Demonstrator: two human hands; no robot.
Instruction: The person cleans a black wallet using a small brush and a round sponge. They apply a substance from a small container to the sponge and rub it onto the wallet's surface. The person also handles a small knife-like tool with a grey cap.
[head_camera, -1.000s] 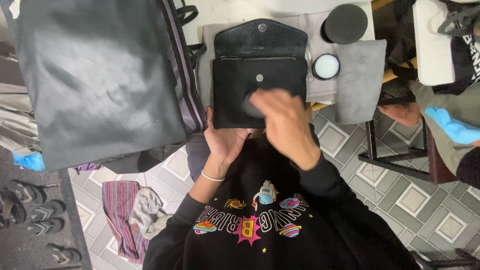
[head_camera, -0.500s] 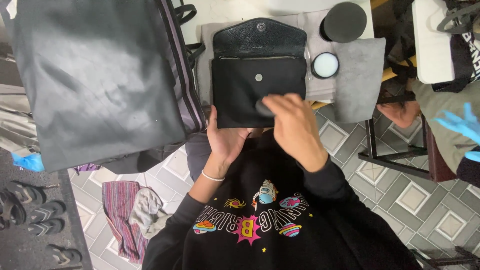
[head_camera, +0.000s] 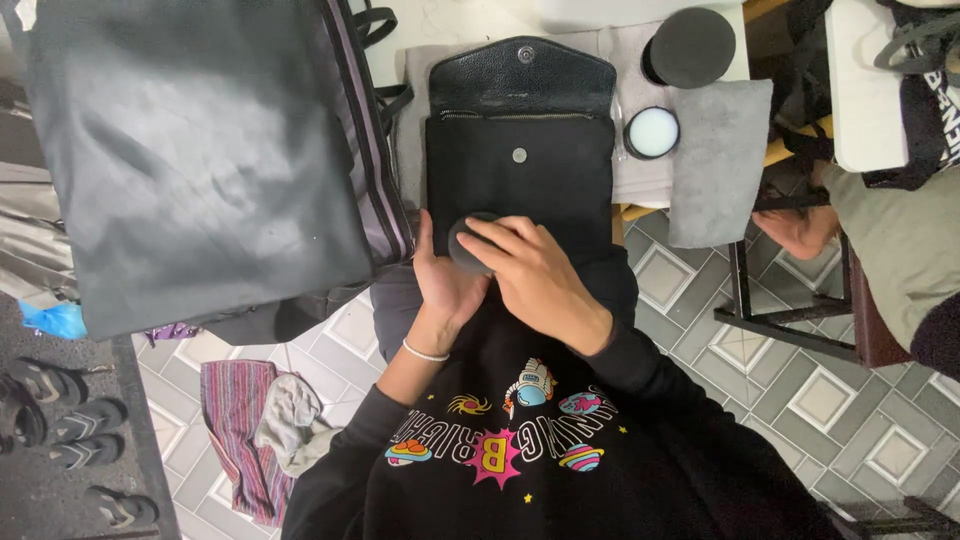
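Item: right hand (head_camera: 535, 275), centre of frame, fingers pressed together over a small round dark applicator pad (head_camera: 468, 243), pinning it flat vs. the lower left corner of the black leather bag (head_camera: 520, 185). Left hand (head_camera: 445, 280) just beside, palm up under the bag's bottom edge, fingers closed round that edge, propping it; thin bracelet at wrist. Bag: lies centre-top of frame on a pale cloth (head_camera: 415, 90), flap thrown open away from the wearer, zip line and one metal snap visible on front panel. Accessories, upper right: open round tin w/ whitish contents (head_camera: 652, 132) touching the bag's right side; its dark lid (head_camera: 693, 46) just above; grey cloth (head_camera: 720, 160) draped over the table edge next to the tin. Upper left: large dark tote (head_camera: 200, 150) w/ striped edge, untouched. Lower left: striped rag (head_camera: 235, 420) on tiled floor, sandals (head_camera: 60, 430) at far left. Right edge: another person's hand (head_camera: 795, 228) near a chair frame, apart from the work. Progress, est.: pad sits at the panel's lowest corner; leather finish looks even throughout, so can't tell which areas are already treated. Flap and upper panel not being worked at present; tin open, suggesting job is mid-way, not finished.
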